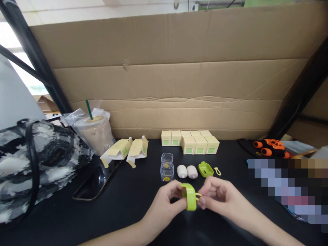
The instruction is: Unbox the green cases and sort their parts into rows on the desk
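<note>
From near above, a head-worn camera faces forward and down over the tabletop [128,196]

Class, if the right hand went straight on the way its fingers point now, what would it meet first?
Most likely the lime-green plastic case held by the left hand, just beyond the pale-yellow loop the right hand pinches, though depth is unclear.

left hand [167,202] holds green piece [191,200]
</note>
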Available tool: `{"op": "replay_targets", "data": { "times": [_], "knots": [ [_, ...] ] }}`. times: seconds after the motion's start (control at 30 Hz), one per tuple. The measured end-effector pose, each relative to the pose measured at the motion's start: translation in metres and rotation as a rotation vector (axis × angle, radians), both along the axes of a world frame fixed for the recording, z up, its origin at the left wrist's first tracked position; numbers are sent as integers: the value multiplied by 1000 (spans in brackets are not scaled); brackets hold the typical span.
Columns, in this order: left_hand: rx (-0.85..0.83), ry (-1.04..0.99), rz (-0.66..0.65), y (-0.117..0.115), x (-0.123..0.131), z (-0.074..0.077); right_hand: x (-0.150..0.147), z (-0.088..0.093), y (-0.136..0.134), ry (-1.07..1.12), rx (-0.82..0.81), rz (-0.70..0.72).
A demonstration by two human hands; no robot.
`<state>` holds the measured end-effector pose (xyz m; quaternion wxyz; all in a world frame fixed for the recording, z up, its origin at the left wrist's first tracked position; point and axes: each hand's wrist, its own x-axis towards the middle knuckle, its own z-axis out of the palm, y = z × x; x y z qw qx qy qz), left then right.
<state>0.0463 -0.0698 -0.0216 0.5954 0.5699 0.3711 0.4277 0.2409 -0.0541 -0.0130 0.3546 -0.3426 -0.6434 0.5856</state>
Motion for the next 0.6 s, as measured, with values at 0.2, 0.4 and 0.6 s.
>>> {"op": "replay_targets", "data": {
  "times": [0.2,0.4,0.6],
  "knots": [
    [-8,102,12,-3,2,4,-7,-7,-2,93,-64,-105],
    [-11,140,29,-3,2,3,-13,-8,-3,127,-144,-155],
    [6,209,0,-5,3,8,-14,-18,-4,142,-122,-165]
  ]
}}
